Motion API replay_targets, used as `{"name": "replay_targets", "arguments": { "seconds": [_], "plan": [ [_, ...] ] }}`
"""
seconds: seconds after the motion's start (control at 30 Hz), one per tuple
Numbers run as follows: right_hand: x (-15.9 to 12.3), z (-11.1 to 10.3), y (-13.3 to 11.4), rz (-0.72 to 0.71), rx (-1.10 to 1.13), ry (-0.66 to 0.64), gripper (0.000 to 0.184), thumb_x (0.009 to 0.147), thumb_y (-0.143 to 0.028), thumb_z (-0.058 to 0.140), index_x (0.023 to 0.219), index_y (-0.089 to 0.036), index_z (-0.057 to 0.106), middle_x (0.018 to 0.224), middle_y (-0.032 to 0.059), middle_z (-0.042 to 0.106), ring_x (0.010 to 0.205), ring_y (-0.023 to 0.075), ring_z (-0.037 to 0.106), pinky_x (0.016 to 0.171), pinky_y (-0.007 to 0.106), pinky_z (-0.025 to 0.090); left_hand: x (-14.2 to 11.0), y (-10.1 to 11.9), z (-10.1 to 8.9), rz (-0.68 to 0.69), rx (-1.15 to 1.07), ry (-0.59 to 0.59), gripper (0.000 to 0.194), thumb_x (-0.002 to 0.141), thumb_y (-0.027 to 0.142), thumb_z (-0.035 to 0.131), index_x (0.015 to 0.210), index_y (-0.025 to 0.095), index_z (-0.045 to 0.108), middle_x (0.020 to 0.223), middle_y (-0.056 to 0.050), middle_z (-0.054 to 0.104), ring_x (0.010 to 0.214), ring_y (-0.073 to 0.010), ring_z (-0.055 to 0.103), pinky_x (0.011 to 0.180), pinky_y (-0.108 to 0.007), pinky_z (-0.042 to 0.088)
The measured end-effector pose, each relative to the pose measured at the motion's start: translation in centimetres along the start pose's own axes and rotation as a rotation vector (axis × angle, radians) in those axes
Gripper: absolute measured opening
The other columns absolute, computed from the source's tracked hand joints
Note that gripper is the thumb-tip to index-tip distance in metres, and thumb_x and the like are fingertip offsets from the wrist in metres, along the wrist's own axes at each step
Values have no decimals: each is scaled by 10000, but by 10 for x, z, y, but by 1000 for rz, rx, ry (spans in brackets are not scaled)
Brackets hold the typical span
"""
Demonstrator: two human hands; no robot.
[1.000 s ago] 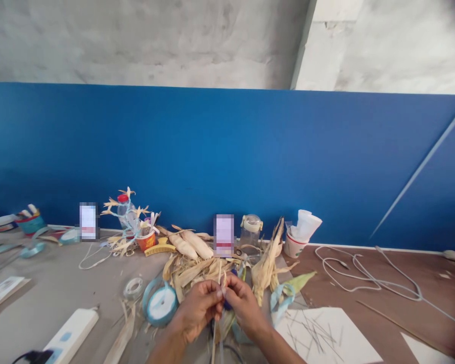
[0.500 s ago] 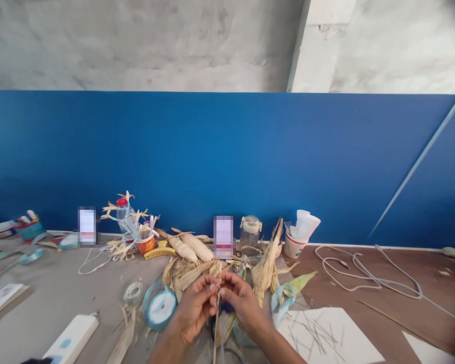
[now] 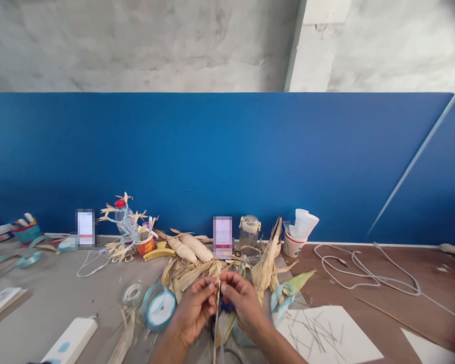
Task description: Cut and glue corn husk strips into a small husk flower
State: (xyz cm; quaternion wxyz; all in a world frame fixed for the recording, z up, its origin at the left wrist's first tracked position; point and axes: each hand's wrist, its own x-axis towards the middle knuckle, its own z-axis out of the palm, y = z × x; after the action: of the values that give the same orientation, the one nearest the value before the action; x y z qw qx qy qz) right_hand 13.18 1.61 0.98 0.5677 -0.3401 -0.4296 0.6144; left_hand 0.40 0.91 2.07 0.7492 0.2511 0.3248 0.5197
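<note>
My left hand (image 3: pixel 196 307) is closed, its thumb and fingertips pinching a thin pale strip (image 3: pixel 217 328) that looks like corn husk and hangs down towards me. My right hand (image 3: pixel 245 302) is closed too, its fingertips at the top of the same strip, almost touching those of my left. What exactly lies between the tips is too small to make out. Behind my fingers dry corn husks (image 3: pixel 191 277) lie in a heap. A roll of light blue ribbon (image 3: pixel 161 309) rests left of my left hand, and a loop of blue ribbon (image 3: pixel 282 301) lies right of my right.
At the back stand a phone (image 3: pixel 222 235), a lidded jar (image 3: pixel 249 231), a paper cup (image 3: pixel 294 244) and an orange cup (image 3: pixel 145 245). Tape (image 3: pixel 132 294) and a power strip (image 3: pixel 71 339) lie left. Thin wires on white paper (image 3: pixel 349 333) and a white cable (image 3: pixel 364 283) lie right.
Both hands stay together at the strip, with only slight finger movement; the right fingertips have shifted a little. The view has moved slightly.
</note>
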Motion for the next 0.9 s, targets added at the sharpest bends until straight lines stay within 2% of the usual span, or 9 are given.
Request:
{"name": "replay_targets", "arguments": {
  "seconds": [0.13, 0.23, 0.37, 0.53, 0.73, 0.9],
  "plan": [
    [-1, 4, -2, -12, -51, -23, 328, 575, -423, 766, 727, -182, 603, 581, -46, 518, 507, 91, 437, 521, 226, 366, 2, -5, -1, -5, 17, -21, 239, 586, 230, 813, 694, 123, 629, 501, 40, 512, 410, -25, 401, 387, -132, 317],
    [-2, 4, -5, -22, -113, 14, 298, 590, -413, 750, 663, -178, 583, 561, -46, 505, 501, 93, 429, 513, 225, 364, 2, -8, -1, -5, 48, -36, 245, 586, 244, 814, 671, 118, 622, 463, 43, 489, 399, -34, 406, 383, -139, 320],
    [-3, 3, -8, -19, -155, 46, 276, 612, -394, 730, 622, -172, 566, 537, -47, 492, 502, 96, 424, 517, 224, 352, 1, -8, -1, -14, 85, -57, 257, 589, 265, 813, 688, 110, 634, 489, 40, 491, 416, -40, 422, 392, -152, 342],
    [-4, 3, -14, 5, -191, 15, 251, 642, -379, 697, 617, -167, 566, 529, -46, 489, 501, 96, 415, 518, 226, 336, 0, -7, 0, -16, 117, -58, 282, 592, 312, 809, 682, 114, 629, 534, 28, 515, 428, -49, 441, 392, -170, 354],
    [-4, 0, -14, -28, -312, 3, 195, 688, -322, 635, 591, -177, 548, 542, -40, 492, 524, 110, 431, 530, 233, 347, 0, -9, 1, -15, 167, -58, 318, 567, 345, 816, 646, 126, 599, 494, 37, 497, 394, -49, 413, 364, -171, 300],
    [-2, -3, -9, -23, -318, -11, 173, 683, -303, 623, 590, -178, 547, 528, -47, 475, 503, 104, 416, 502, 226, 331, 1, -11, 0, -44, 199, -48, 334, 575, 368, 804, 632, 134, 572, 435, 54, 462, 356, -36, 365, 352, -160, 236]
  ]
}}
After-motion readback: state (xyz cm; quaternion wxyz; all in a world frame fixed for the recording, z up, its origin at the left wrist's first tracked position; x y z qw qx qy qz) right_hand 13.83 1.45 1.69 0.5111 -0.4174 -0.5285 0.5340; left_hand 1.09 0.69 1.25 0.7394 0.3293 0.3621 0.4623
